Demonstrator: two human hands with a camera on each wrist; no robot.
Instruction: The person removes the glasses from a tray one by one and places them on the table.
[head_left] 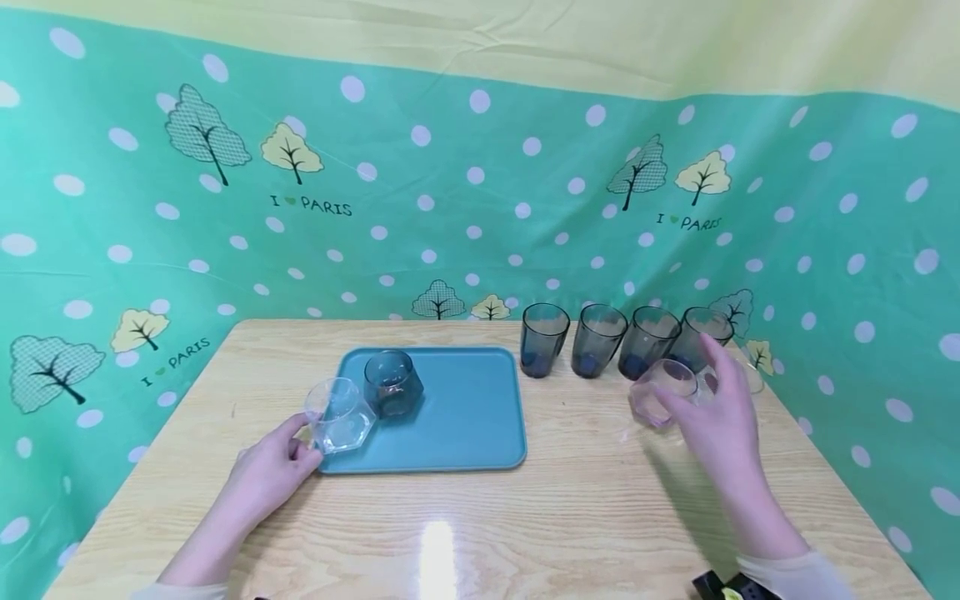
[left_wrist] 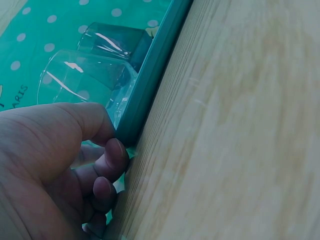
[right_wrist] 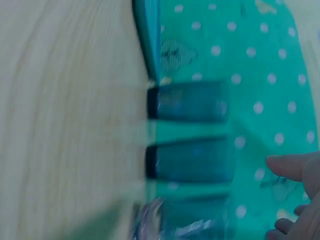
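A blue tray (head_left: 465,417) lies on the table, its front left corner pinched between the thumb and fingers of my left hand (head_left: 273,471). On the tray, beside that hand, stands a clear glass with a hexagonal base (head_left: 341,417). A dark tinted glass (head_left: 393,383) of similar shape stands just behind it. My right hand (head_left: 716,417), thumb and fingers spread, hovers over the right side by another short clear glass (head_left: 663,396). In the right wrist view the thumb (right_wrist: 287,165) is apart from the glasses and nothing lies in the grasp.
Several tall dark tinted glasses (head_left: 545,342) stand in a row at the back right. More clear glass (head_left: 752,379) shows partly behind my right hand. A green dotted cloth (head_left: 450,183) hangs behind the wooden table (head_left: 570,517).
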